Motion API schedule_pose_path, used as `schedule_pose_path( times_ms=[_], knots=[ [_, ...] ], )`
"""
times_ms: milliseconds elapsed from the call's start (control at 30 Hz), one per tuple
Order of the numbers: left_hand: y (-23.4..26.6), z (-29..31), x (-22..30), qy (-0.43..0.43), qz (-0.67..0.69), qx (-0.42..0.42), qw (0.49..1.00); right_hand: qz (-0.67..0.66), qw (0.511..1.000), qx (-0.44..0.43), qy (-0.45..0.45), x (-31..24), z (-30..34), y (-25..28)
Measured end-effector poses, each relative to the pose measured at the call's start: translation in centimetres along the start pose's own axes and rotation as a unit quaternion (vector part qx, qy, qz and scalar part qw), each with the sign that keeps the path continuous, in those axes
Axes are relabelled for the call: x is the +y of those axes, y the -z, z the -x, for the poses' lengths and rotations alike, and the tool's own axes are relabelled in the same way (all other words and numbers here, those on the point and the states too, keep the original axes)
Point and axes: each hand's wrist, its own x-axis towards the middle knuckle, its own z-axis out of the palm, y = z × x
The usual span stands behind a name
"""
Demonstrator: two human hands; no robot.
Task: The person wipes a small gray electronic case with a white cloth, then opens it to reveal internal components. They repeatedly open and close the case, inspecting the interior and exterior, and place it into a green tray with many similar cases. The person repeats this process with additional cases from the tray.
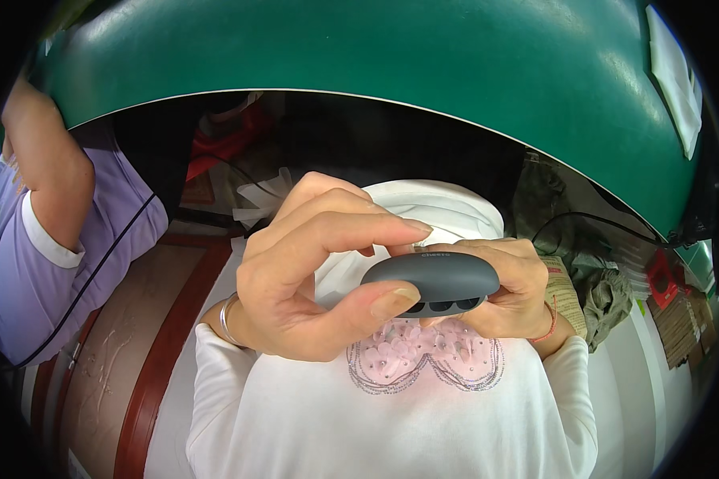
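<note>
A dark grey, smooth oval plastic piece (435,275) is held up in front of my chest, with small dark recesses along its lower edge. My left hand (315,259) has its thumb pressed on the piece's left end, while the index finger bends over its top edge. Around the right end and back curl the fingers of my right hand (519,279), partly hidden by the piece. A small pale, clear bit shows near my left index fingertip; its kind cannot be made out.
Beyond my hands curves a green tabletop (423,56), with a white sheet (673,84) at its right. Another person's arm (56,160) in a lilac sleeve is at the left, where a black cable (96,279) crosses. Cardboard pieces (679,327) and a crumpled cloth (607,307) lie lower right.
</note>
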Motion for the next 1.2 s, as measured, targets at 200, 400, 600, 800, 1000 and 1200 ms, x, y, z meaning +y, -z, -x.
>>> schedule_pose_path(
  times_ms=[200,400,600,800,1000,1200],
  knots=[
    [-0.1,0.0,-0.7,-0.069,-0.001,0.0,0.998,0.042,0.998,0.03,0.038,0.0,0.2,-0.2],
    [0.1,-0.1,-1.0,-0.138,-0.017,-0.002,0.99,0.029,0.999,0.039,0.0,-0.3,0.2,-0.1],
    [0.1,-0.1,-0.4,-0.041,0.013,-0.01,0.999,0.006,0.998,0.056,-0.018,-0.1,0.6,0.2],
    [-1.1,0.2,-0.1,0.07,0.095,0.026,0.993,-0.002,0.998,0.061,-0.029,0.1,0.6,0.2],
    [-1.0,0.1,0.9,0.2,0.192,0.058,0.959,-0.003,1.0,-0.005,-0.03,0.4,0.4,0.6],
    [-0.6,0.0,0.7,0.164,0.123,0.023,0.978,-0.141,0.986,-0.027,-0.081,1.5,1.1,0.2]
  ],
)
